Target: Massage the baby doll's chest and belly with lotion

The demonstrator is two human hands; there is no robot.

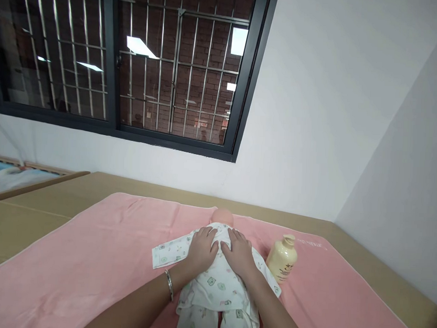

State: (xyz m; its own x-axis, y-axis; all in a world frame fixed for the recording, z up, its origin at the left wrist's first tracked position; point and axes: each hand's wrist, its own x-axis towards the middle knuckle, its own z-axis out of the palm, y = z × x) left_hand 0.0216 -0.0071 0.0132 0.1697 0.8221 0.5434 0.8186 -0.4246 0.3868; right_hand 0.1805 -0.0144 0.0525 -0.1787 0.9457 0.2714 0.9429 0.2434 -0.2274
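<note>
- Doll (214, 283) in a printed white suit lies on the pink towel (93, 265), near its front edge.
- Left hand (202, 249) and right hand (239, 254) rest flat, fingers spread, on its chest, gripping nothing.
- Cream bottle (281, 258) stands just beside it, rightward.

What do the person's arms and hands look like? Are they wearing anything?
Both forearms are bare, with no sleeves and no gloves. The left hand has a thin silver bangle around its wrist. The right hand wears nothing that shows.

Two hands (202, 249) (239, 253), one doll (222, 216), one bottle (281, 258), one pink towel (93, 255), one bracelet (169, 285)
</note>
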